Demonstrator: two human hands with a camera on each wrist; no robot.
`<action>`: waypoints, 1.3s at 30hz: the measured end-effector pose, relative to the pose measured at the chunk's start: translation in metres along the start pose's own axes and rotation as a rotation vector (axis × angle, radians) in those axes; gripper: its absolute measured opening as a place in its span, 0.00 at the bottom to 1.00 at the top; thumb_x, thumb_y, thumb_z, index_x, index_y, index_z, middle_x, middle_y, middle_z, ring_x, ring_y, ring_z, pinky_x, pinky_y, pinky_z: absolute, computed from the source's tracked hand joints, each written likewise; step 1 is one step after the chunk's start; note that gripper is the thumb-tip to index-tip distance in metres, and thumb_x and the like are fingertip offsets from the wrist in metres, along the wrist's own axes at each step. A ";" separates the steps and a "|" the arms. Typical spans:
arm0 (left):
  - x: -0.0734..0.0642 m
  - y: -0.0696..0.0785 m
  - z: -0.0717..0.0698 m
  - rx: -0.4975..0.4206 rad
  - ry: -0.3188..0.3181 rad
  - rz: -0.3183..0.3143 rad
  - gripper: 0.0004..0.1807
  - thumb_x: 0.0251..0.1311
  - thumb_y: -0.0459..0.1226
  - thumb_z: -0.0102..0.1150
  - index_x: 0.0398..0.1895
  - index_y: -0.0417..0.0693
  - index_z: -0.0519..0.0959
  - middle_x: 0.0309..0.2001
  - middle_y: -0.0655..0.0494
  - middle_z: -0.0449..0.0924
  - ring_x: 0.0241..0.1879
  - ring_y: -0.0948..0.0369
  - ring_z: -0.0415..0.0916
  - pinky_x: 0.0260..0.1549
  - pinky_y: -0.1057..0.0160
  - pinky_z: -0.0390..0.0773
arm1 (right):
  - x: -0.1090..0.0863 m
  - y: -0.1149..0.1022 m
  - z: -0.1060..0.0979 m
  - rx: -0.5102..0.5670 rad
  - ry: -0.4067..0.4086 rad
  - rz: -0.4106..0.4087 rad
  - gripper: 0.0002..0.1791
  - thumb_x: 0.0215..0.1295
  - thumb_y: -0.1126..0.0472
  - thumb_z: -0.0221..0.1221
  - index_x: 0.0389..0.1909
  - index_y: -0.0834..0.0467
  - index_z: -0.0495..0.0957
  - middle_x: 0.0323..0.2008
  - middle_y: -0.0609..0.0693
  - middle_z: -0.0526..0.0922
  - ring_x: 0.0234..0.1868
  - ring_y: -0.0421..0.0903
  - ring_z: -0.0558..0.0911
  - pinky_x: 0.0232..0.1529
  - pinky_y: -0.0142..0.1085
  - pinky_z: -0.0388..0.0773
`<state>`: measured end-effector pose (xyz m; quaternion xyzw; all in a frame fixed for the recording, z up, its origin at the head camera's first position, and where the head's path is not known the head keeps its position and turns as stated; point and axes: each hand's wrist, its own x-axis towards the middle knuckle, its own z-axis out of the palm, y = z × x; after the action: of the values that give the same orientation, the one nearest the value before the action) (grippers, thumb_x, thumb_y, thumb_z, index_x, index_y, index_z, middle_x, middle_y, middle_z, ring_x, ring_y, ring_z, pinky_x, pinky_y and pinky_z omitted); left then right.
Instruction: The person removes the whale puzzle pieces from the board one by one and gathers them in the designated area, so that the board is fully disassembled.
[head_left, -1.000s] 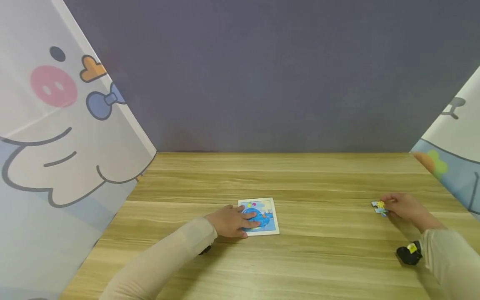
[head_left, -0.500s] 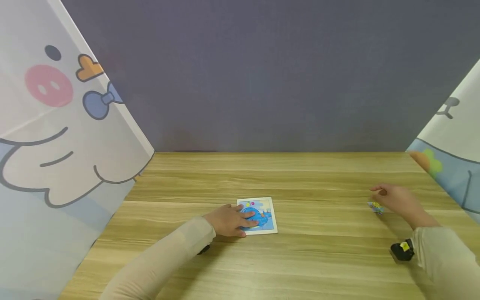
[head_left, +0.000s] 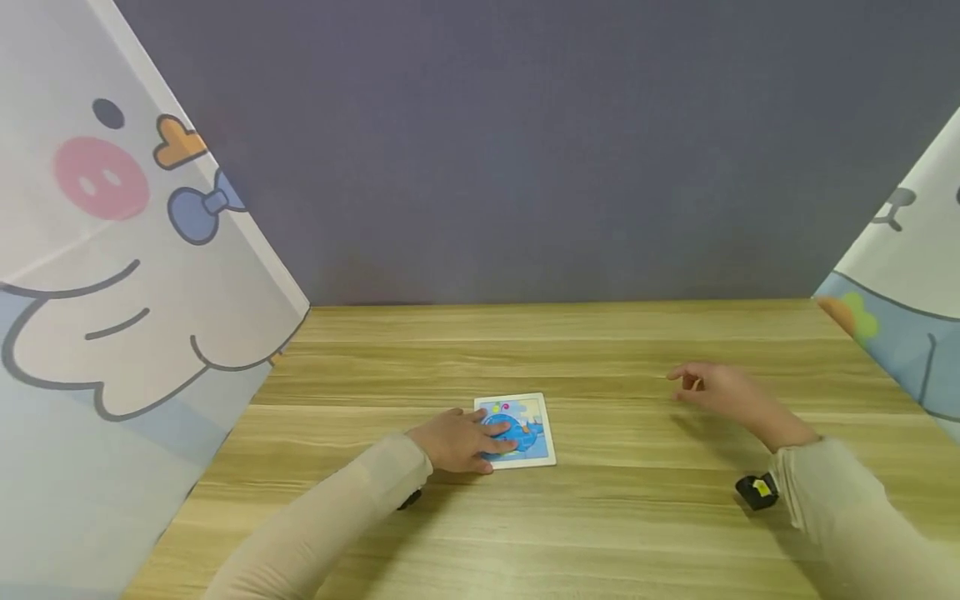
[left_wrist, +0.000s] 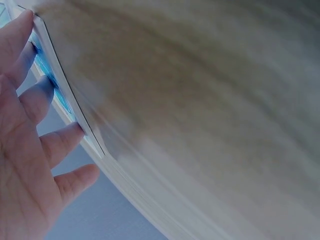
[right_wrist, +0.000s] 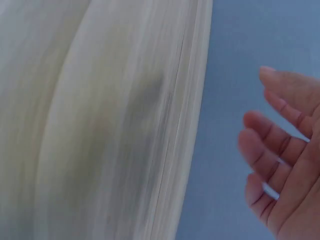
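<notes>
In the head view a small square puzzle (head_left: 534, 446) with a white frame and a blue whale picture lies on the wooden table. My left hand (head_left: 457, 442) rests on its left side, fingers spread and straight, covering part of the picture. The left wrist view shows the fingertips touching the puzzle (left_wrist: 55, 75). To the right, my right hand (head_left: 723, 398) hovers above the table, fingers loosely bent. The right wrist view shows nothing held in the right hand (right_wrist: 295, 160). The small jigsaw pieces seen earlier are not visible now.
The wooden table (head_left: 600, 517) reaches back to a dark grey wall panel (head_left: 555, 150). Cartoon-printed panels stand at the left (head_left: 150, 250) and at the right (head_left: 915, 333). A black wrist device (head_left: 757, 492) hangs below the right sleeve.
My right hand has released the jigsaw pieces, lifted and moved left toward the puzzle. The spot where they lay is now behind the hand or forearm. My left hand has stayed on the puzzle.
</notes>
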<state>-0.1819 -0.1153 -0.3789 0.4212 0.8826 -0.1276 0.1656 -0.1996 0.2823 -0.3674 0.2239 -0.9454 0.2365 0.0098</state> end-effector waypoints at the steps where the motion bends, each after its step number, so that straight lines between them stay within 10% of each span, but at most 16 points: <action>1: 0.000 0.000 0.000 -0.005 -0.001 0.003 0.29 0.67 0.53 0.48 0.71 0.69 0.61 0.72 0.63 0.55 0.69 0.48 0.56 0.60 0.48 0.67 | 0.001 -0.002 0.002 0.006 0.005 -0.029 0.13 0.59 0.65 0.64 0.43 0.69 0.79 0.27 0.44 0.78 0.27 0.39 0.76 0.25 0.35 0.73; 27: 0.000 0.000 -0.003 -0.019 -0.036 -0.020 0.30 0.67 0.54 0.49 0.72 0.72 0.59 0.73 0.65 0.53 0.70 0.49 0.55 0.61 0.48 0.66 | 0.061 -0.072 0.057 -0.104 -0.071 -0.515 0.11 0.54 0.65 0.67 0.39 0.63 0.83 0.34 0.50 0.83 0.31 0.42 0.80 0.34 0.35 0.79; 39: 0.004 -0.002 0.000 -0.025 -0.037 -0.020 0.30 0.67 0.54 0.49 0.72 0.73 0.59 0.73 0.65 0.53 0.70 0.49 0.55 0.61 0.47 0.65 | 0.077 -0.089 0.073 -0.202 -0.135 -0.518 0.11 0.55 0.62 0.66 0.40 0.58 0.84 0.38 0.49 0.85 0.34 0.42 0.82 0.38 0.40 0.79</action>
<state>-0.1853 -0.1137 -0.3798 0.4076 0.8851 -0.1261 0.1860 -0.2247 0.1464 -0.3834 0.4711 -0.8740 0.1151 0.0294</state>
